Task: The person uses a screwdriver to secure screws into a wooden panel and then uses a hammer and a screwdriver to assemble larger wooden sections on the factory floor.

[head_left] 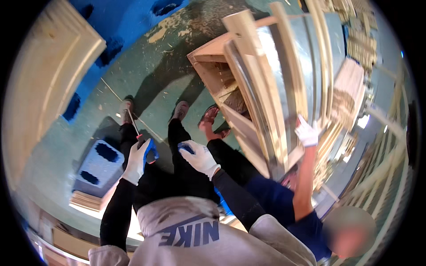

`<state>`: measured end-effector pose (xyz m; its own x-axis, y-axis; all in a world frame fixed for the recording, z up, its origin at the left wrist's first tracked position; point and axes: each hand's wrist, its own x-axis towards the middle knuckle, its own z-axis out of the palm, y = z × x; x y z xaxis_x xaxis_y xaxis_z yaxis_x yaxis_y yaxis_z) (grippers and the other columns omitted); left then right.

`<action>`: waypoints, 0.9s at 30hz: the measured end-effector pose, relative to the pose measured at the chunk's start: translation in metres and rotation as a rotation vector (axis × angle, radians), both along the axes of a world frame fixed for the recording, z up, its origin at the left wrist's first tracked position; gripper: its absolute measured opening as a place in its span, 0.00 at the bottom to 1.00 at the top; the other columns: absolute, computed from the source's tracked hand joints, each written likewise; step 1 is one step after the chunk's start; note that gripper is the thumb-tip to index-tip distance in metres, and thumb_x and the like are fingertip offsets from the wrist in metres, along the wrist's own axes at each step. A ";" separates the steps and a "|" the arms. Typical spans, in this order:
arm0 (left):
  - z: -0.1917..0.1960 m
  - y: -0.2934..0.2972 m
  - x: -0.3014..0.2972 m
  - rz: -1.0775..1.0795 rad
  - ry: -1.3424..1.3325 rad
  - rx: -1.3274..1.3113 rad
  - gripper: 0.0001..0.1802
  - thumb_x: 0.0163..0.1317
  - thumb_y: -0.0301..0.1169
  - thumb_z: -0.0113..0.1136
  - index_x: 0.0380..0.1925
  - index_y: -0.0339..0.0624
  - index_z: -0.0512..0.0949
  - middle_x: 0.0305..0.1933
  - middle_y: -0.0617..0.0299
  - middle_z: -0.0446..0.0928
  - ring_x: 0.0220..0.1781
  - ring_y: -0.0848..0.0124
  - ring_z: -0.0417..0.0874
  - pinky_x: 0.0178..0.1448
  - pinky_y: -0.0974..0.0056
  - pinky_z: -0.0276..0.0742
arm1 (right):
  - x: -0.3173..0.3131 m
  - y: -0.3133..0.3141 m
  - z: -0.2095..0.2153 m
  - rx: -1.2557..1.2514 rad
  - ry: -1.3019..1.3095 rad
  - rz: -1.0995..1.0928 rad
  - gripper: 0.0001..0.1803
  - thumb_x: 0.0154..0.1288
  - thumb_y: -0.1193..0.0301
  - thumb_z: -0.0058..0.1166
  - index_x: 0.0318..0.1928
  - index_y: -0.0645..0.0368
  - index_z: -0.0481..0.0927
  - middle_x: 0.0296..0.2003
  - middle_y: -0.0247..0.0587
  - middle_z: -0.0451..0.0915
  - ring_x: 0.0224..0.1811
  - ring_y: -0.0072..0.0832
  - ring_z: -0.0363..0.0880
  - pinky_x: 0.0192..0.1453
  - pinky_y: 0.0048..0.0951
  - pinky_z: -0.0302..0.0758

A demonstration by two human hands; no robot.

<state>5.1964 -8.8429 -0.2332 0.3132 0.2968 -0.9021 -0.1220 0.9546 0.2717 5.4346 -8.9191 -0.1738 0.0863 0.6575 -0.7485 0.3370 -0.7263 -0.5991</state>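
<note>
I see a worn green floor (151, 75) littered with chips; blue sheeting (120, 22) at top; pale wooden frames (355, 48) stacked right

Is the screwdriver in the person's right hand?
No, the red-and-blue-handled screwdriver is gripped in the white-gloved left hand; the right hand holds something small and blue.

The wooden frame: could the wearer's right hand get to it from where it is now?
Probably yes. The right hand is beside the wooden frame with open space between them; a co-worker's gloved hand grips its far side, not in the way.
</note>
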 end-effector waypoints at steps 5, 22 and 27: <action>-0.105 -0.050 0.065 0.101 0.008 -0.081 0.15 0.74 0.41 0.61 0.39 0.39 0.80 0.30 0.66 0.79 0.28 0.76 0.81 0.32 0.70 0.74 | 0.058 -0.038 -0.132 -0.159 -0.082 -0.123 0.16 0.71 0.62 0.60 0.51 0.61 0.83 0.41 0.47 0.88 0.46 0.38 0.87 0.53 0.35 0.80; -0.259 -0.088 0.140 -0.153 -0.026 -0.133 0.10 0.71 0.31 0.62 0.34 0.34 0.78 0.28 0.72 0.73 0.31 0.83 0.70 0.36 0.71 0.68 | 0.206 -0.046 -0.431 -0.081 -0.457 -0.178 0.16 0.72 0.62 0.59 0.48 0.62 0.83 0.37 0.40 0.86 0.39 0.27 0.83 0.46 0.32 0.79; -0.247 -0.055 0.153 -0.126 -0.048 -0.138 0.10 0.72 0.31 0.61 0.37 0.34 0.78 0.30 0.70 0.76 0.32 0.83 0.73 0.38 0.72 0.69 | 0.249 -0.021 -0.463 0.058 -0.574 -0.251 0.14 0.70 0.63 0.60 0.44 0.61 0.84 0.36 0.48 0.87 0.39 0.37 0.87 0.47 0.37 0.81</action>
<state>5.3494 -8.8977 -0.4804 0.3835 0.1268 -0.9148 -0.0092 0.9910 0.1335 5.6841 -8.9405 -0.6369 0.6211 0.6031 -0.5005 0.4401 -0.7968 -0.4140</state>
